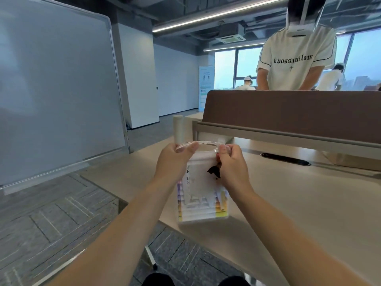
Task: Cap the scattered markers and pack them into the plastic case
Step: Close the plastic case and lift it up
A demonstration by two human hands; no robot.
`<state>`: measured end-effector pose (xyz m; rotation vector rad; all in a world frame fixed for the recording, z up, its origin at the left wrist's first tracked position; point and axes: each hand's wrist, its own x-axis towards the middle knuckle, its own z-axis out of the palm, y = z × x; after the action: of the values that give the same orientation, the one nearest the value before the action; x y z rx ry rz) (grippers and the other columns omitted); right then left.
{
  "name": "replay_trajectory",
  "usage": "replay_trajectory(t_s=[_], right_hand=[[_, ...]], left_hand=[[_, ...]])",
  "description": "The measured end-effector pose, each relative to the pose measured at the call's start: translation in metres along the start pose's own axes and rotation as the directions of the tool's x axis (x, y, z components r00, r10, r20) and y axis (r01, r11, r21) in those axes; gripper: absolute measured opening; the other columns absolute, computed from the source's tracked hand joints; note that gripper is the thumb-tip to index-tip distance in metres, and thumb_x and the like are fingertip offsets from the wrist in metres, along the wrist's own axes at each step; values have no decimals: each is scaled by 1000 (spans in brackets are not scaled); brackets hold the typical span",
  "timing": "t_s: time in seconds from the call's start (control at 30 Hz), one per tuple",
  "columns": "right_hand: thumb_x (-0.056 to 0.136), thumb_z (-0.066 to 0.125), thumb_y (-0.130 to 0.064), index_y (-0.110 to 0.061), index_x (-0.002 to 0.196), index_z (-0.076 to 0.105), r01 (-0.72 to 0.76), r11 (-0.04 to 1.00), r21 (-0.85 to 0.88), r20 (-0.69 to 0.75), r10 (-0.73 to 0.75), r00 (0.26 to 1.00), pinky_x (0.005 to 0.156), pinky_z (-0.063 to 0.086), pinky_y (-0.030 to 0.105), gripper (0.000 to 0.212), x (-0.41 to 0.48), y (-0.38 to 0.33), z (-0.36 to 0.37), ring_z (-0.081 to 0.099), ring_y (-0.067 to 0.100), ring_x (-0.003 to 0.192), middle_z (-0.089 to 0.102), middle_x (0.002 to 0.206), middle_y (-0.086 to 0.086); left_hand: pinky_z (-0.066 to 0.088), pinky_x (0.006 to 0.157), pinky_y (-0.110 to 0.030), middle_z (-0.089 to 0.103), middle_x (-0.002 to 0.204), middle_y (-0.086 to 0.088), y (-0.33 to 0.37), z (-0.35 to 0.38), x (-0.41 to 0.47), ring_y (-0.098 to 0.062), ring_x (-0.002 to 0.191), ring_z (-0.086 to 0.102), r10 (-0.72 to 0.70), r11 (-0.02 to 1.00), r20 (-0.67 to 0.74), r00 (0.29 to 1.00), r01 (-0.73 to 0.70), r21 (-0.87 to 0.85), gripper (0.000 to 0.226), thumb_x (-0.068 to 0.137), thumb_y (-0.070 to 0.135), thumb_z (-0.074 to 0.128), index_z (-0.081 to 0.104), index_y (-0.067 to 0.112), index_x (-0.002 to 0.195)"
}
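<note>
Left hand (175,161) and right hand (233,165) are pinching the case (199,182) at its top corners; squeezing evenly should latch it.

Clear plastic marker case (203,195) upright at near-left edge of pale wooden desk (309,213). Rows of markers (198,211) stacked inside, lower part. Left hand (175,159) grips case top at left end, right hand (233,164) at right end. Large framed whiteboard (57,89) left of desk. Oval black cable slot (285,158) in desktop, right of case. Brown partition panel (288,112) behind desk; person in white T-shirt (294,65) behind panel.
</note>
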<state>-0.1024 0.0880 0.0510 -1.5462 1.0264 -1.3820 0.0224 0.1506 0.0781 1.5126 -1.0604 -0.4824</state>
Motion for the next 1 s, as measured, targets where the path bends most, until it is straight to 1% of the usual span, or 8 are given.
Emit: replay_trajectory(t_s=[0.13, 0.3, 0.37, 0.43, 0.57, 0.77, 0.9, 1.0], right_hand=[[103, 44, -34, -15, 103, 55, -29, 999, 41, -12, 29, 1000, 61, 45, 25, 21, -3, -5, -4, 55, 12, 80, 59, 92, -1], [99, 46, -43, -11, 97, 62, -136, 983, 121, 13, 135, 991, 67, 49, 34, 36, -1, -18, -7, 57, 19, 80, 63, 88, 6], [98, 45, -52, -14, 96, 62, -160, 981, 105, -13, 162, 987, 76, 53, 40, 42, 0, -18, -3, 59, 21, 82, 63, 88, 5], [98, 45, -53, -17, 93, 60, -159, 982, 106, -47, 165, 985, 77, 55, 44, 39, -1, -16, -1, 58, 20, 80, 61, 84, 2], [99, 46, -46, -14, 87, 58, -187, 967, 172, -68, 201, 977, 67, 55, 41, 36, -4, -19, -1, 55, 19, 72, 58, 79, 2], [87, 49, -24, -15, 77, 52, -252, 941, 227, -24, 264, 964, 42, 36, 25, 14, -8, -24, -4, 42, 18, 58, 48, 68, 6], [83, 48, -19, -16, 69, 48, -260, 940, 221, -22, 271, 962, 50, 35, 30, 14, -10, -26, -6, 40, 19, 61, 47, 64, 4], [93, 48, -29, -12, 80, 54, -212, 955, 205, -10, 219, 976, 59, 43, 36, 23, -14, -22, -7, 47, 19, 68, 52, 71, 4]], left_hand=[[40, 81, -28, 48, 105, 12, -3, 1, 2, -9, 94, 49, -23, 994, -10, 1000, 22, -107, 62, 90, 48, 64, 47, 14, 139], [40, 84, -30, 47, 114, 9, -4, 4, 3, -12, 102, 48, -18, 991, 0, 1000, 17, -136, 66, 91, 49, 61, 43, 13, 143], [40, 80, -30, 50, 112, 10, -5, 8, 0, -11, 99, 49, -29, 992, -36, 999, 25, -123, 56, 94, 53, 54, 49, 17, 136], [42, 74, -31, 59, 103, 2, -5, 10, -1, -16, 90, 56, -89, 980, -54, 995, 78, -183, 40, 97, 55, 45, 61, 20, 109], [39, 66, -35, 55, 77, -6, -5, 13, 3, -22, 70, 51, -148, 942, -105, 983, 108, -316, 23, 90, 27, 46, 52, 18, 71], [31, 55, -32, 43, 67, -4, 0, 12, -3, -21, 65, 42, -160, 918, -109, 981, 107, -382, 18, 82, 16, 48, 44, 18, 64], [32, 57, -34, 42, 67, -5, 0, 12, -7, -22, 68, 41, -161, 917, -120, 980, 104, -384, 19, 80, 16, 47, 44, 18, 62], [33, 60, -34, 44, 69, -4, 0, 13, -10, -22, 68, 43, -136, 930, -138, 981, 78, -359, 19, 86, 17, 46, 46, 16, 67]])
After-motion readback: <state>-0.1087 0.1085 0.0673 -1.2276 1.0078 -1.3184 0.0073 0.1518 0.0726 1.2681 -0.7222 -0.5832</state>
